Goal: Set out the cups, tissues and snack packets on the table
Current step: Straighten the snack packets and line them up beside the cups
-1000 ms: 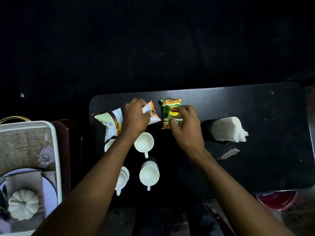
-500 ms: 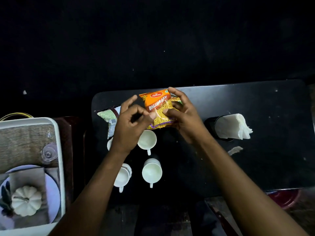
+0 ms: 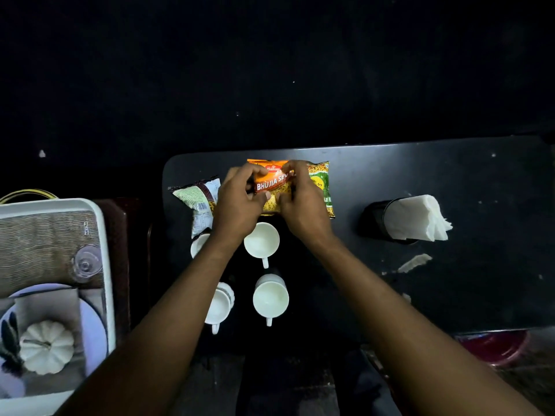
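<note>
Both hands grip an orange snack packet (image 3: 271,187) near the far edge of the black table (image 3: 450,175): my left hand (image 3: 240,202) on its left side, my right hand (image 3: 303,199) on its right. A green packet (image 3: 321,181) lies under it, mostly covered by my right hand. A white-and-brown packet (image 3: 198,196) lies to the left. Several white cups stand nearer me: one (image 3: 261,240) just below the hands, one (image 3: 270,297) in front of it, one on its side (image 3: 219,304), and one (image 3: 198,244) partly hidden by my left arm. White tissues (image 3: 417,217) stick out of a black holder (image 3: 375,217) at the right.
A white tray (image 3: 102,223) at the left holds a woven mat, a glass (image 3: 85,262), a plate and a small white pumpkin (image 3: 46,346). A torn tissue scrap (image 3: 414,262) lies on the table. A red object (image 3: 492,346) sits beyond the table's near right edge.
The orange packet went from under my left hand into both hands and was turned label up over the green packet. My right hand left the green packet.
</note>
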